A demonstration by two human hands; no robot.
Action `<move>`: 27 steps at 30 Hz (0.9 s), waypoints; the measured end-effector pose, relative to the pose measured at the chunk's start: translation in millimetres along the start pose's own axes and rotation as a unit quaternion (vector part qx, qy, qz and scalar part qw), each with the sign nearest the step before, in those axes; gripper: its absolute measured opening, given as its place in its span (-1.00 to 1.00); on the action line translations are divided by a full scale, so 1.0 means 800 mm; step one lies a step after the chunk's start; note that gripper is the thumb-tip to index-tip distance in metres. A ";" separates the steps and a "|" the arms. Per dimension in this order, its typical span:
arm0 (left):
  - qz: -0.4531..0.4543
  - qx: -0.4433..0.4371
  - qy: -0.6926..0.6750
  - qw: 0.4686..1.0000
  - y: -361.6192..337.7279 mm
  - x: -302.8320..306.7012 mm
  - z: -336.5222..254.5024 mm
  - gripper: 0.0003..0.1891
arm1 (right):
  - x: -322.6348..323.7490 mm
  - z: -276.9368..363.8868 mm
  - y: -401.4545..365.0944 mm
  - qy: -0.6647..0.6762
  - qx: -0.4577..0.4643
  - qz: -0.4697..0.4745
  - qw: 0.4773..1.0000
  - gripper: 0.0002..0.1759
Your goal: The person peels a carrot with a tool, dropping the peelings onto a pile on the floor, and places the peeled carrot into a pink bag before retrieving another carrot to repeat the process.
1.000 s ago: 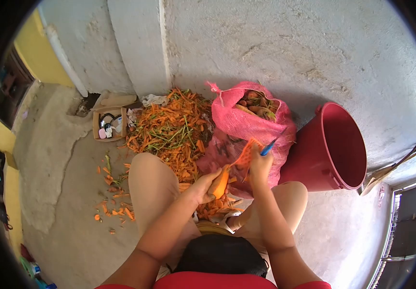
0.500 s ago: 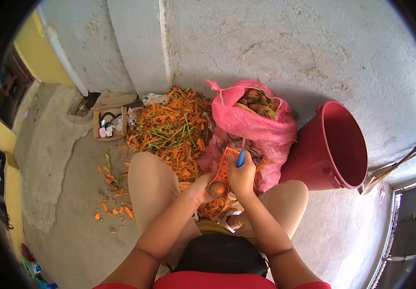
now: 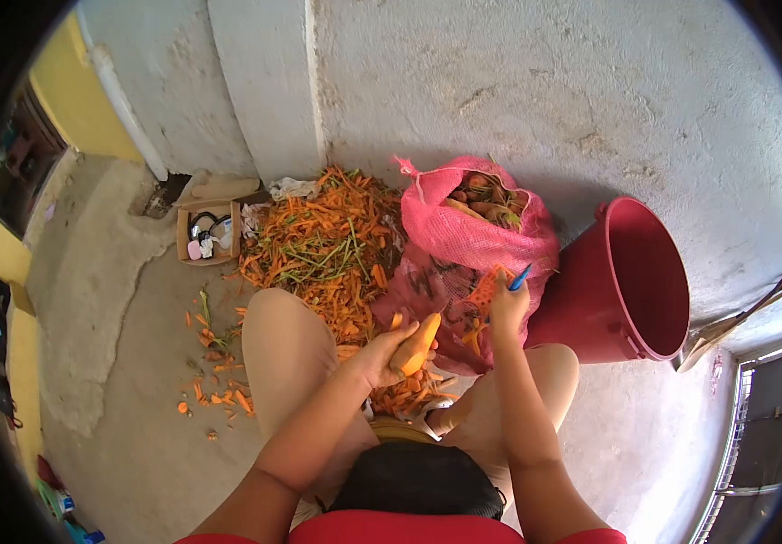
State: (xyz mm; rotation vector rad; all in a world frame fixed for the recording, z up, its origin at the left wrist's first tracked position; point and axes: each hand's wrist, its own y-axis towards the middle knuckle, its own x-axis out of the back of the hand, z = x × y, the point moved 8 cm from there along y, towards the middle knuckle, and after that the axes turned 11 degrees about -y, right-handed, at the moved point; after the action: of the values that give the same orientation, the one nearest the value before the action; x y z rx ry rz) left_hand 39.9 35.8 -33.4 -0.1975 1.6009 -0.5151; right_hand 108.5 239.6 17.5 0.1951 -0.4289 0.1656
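Observation:
A smooth, pale-orange carrot [image 3: 418, 344] is gripped in my left hand [image 3: 384, 360], which is closed around its lower end above the strips between my knees. My right hand [image 3: 507, 313] is raised to the right, in front of the pink sack. It is closed on a blue-handled knife [image 3: 520, 277] together with an orange plastic tool full of holes [image 3: 491, 285], which looks like a grater or peeler. Orange peel strips [image 3: 474, 337] hang just below that tool. The two hands are well apart.
A large heap of carrot peelings and green stalks [image 3: 318, 254] lies ahead against the wall. The pink mesh sack [image 3: 463, 234] holds unpeeled carrots. To its right a red bucket [image 3: 581, 290] leans. A small cardboard box [image 3: 208, 257] stands left of the heap.
My right hand has moved right and up, away from the carrot, taking the orange tool and knife along. My left hand still has the carrot, now tilted upward and more exposed.

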 end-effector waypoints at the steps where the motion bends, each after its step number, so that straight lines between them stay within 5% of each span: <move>1: 0.008 -0.009 0.001 1.000 0.000 -0.001 -0.001 -0.58 | -0.007 0.018 -0.012 0.040 0.003 0.017 0.999 -0.81; 3: 0.024 -0.029 0.004 0.999 0.001 -0.005 -0.003 -0.58 | -0.022 0.037 -0.044 0.107 -0.018 0.057 0.992 -0.88; 6: -0.106 -0.069 0.017 0.992 -0.005 0.003 -0.010 -0.60 | -0.023 0.092 -0.091 0.094 0.039 0.065 0.993 -0.85; 11: 0.014 0.000 0.039 0.999 -0.004 -0.007 -0.003 -0.63 | -0.015 0.100 -0.094 -0.034 0.106 0.030 0.993 -0.85; 14: 0.067 0.039 0.031 0.996 -0.008 -0.020 0.008 -0.61 | 0.010 0.027 -0.014 -0.083 0.047 -0.100 0.990 -0.77; 17: 0.040 0.021 0.032 0.998 -0.017 -0.030 0.005 -0.53 | 0.028 -0.010 0.015 -0.078 -0.028 -0.096 0.992 -0.76; 19: -0.033 -0.020 0.030 0.999 -0.008 -0.008 -0.002 -0.52 | 0.022 0.016 -0.002 -0.063 0.000 -0.048 0.997 -0.83; 23: 0.045 -0.029 0.028 0.998 0.006 -0.015 -0.004 -0.61 | -0.008 0.078 -0.070 0.064 0.085 0.035 0.994 -0.85; 27: -0.072 -0.055 0.007 0.996 0.003 0.001 -0.008 -0.66 | -0.029 0.108 -0.119 0.082 0.053 0.120 0.988 -0.85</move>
State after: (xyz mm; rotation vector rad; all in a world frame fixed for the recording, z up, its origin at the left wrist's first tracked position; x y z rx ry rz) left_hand 33.9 38.6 -35.0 -0.3953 1.6375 -0.5407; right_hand 72.5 125.5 69.9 0.2316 -0.2787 0.4386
